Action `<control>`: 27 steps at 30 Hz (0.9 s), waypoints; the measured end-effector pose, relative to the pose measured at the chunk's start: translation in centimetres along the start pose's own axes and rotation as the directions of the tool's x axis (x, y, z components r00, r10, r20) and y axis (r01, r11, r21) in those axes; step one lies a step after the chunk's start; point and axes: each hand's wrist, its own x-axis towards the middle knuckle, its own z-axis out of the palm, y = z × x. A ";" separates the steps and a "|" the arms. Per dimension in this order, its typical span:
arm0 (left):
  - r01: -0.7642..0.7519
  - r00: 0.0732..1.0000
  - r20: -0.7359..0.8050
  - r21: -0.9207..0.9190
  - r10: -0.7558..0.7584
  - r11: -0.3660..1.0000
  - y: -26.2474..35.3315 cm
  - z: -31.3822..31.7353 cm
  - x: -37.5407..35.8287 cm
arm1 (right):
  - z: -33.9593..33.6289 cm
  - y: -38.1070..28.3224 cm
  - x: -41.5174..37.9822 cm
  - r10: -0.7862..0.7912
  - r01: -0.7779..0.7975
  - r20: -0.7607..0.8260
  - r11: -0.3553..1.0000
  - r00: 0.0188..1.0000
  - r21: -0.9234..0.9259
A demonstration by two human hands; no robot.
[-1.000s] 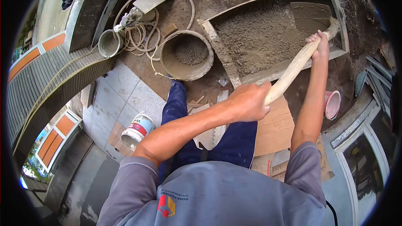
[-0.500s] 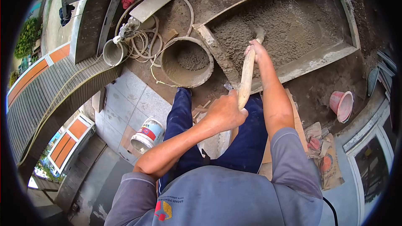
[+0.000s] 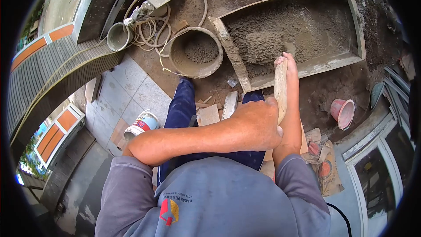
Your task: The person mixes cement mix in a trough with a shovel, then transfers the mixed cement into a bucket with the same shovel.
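Observation:
A thick wooden handle [image 3: 281,88] is held in both hands. My left hand [image 3: 259,116] is closed round its lower end, near my body. My right hand [image 3: 291,65] grips it farther forward, close to the near edge of a long trough [image 3: 302,70]. Wet grey mortar [image 3: 315,37] lies in the trough, with a raised lump left of the handle's far end. The tool's head is not clearly visible at the mortar. A round tub [image 3: 215,68] of mortar stands left of the trough.
At the left are a small bucket [image 3: 118,37], a coiled hose [image 3: 204,6] and a white paint pail [image 3: 149,120]. A pink bucket [image 3: 342,113] lies tilted at the right, beyond crumpled paper bags [image 3: 326,166]. Brick and wood pieces [image 3: 208,115] lie by my feet.
Both hands and the handle have moved right, and my left hand is lower in view. The handle now points more nearly straight ahead. A lump of mortar now shows in the trough's left half.

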 end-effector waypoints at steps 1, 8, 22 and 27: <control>-0.014 1.000 -0.002 0.009 0.014 1.000 -0.7 -0.4 -2.0 | 0.8 1.3 -1.7 -0.046 0.045 -0.033 0.999 0.998 -0.019; 0.008 0.998 0.057 0.052 -0.011 0.999 -11.4 -5.7 -18.7 | 9.0 18.0 -8.2 -0.316 0.303 -0.110 0.945 0.942 -0.123; 0.164 0.893 -0.447 0.209 -0.055 0.964 -38.9 -2.4 -24.0 | 13.5 33.7 -5.1 -0.386 0.368 -0.061 0.909 0.921 -0.195; -0.147 0.862 -0.459 0.179 0.215 0.973 -28.0 2.4 -13.6 | 11.4 16.6 -10.6 -0.570 0.547 -0.009 0.792 0.821 -0.272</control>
